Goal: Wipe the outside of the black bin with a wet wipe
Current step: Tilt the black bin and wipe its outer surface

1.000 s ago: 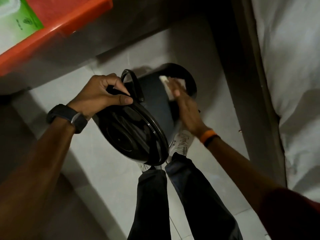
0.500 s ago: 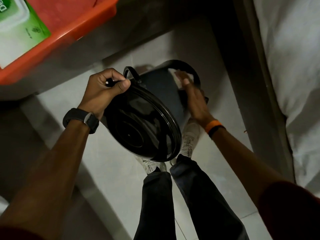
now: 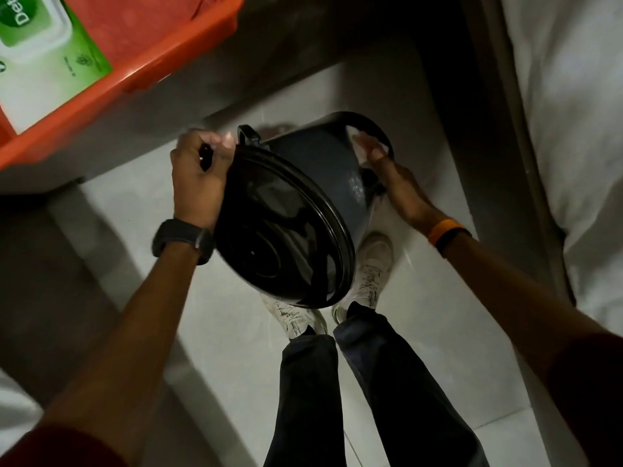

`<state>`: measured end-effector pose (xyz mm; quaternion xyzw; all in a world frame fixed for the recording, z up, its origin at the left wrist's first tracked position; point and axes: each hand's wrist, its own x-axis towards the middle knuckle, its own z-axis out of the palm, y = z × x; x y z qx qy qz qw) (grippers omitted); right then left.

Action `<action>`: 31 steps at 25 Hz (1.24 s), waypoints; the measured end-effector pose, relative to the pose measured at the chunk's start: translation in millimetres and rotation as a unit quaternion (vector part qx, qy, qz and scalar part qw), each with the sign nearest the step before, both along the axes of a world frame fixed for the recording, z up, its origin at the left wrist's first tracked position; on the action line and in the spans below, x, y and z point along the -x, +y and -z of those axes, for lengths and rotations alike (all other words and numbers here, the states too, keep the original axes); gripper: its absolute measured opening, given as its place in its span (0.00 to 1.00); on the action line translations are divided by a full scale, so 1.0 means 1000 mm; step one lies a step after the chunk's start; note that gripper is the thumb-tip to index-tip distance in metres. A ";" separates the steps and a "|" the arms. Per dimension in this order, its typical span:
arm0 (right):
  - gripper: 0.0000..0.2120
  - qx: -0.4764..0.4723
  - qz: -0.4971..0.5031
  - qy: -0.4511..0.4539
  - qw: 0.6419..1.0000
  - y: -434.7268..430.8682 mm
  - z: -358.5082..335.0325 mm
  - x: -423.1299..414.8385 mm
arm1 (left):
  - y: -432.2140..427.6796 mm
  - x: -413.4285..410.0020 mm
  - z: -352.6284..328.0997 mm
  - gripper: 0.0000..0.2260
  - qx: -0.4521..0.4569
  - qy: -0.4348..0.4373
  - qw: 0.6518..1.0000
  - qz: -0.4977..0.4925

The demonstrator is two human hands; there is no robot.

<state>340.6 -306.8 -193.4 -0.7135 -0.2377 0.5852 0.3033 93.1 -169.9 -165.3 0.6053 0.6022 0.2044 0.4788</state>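
The black bin (image 3: 317, 170) hangs tilted in the air above my feet, its round open mouth facing me and its base pointing away. My left hand (image 3: 199, 176) grips its rim and handle at the upper left. My right hand (image 3: 394, 183) lies flat against the bin's outer wall on the right, near the base. It presses a white wet wipe (image 3: 362, 143) to the wall, and only the wipe's edges show past the fingers.
An orange tray (image 3: 145, 62) at the top left holds a green and white pack of wipes (image 3: 43, 52). A white mattress (image 3: 573, 123) on a dark frame runs down the right side. My white shoes (image 3: 371, 274) stand on pale floor tiles under the bin.
My left hand has shifted its grip from the handle to the rim while the bin turned a little. My right hand with the wipe slid further round toward the right of the base.
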 end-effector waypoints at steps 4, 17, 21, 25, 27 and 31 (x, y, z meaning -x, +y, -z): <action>0.28 0.068 0.039 0.062 0.995 0.026 0.033 -0.022 | -0.028 -0.041 -0.007 0.13 -0.304 0.026 0.938 0.163; 0.25 0.011 0.030 -0.006 0.999 0.008 -0.003 0.023 | -0.013 -0.057 -0.031 0.25 -0.139 0.149 0.961 0.188; 0.24 -0.041 -0.024 0.038 0.998 -0.017 -0.022 0.054 | -0.008 -0.045 -0.029 0.28 -0.103 0.162 0.972 0.134; 0.25 -0.204 -0.096 0.041 0.974 -0.046 -0.039 0.085 | -0.004 -0.035 -0.025 0.28 -0.077 0.149 0.980 0.103; 0.25 -0.105 -0.016 0.030 0.994 -0.014 -0.013 0.061 | -0.003 -0.037 -0.023 0.28 -0.057 0.137 0.984 0.096; 0.25 0.036 0.086 0.003 0.996 0.034 0.014 0.024 | 0.001 -0.048 -0.021 0.27 -0.046 0.139 0.984 0.099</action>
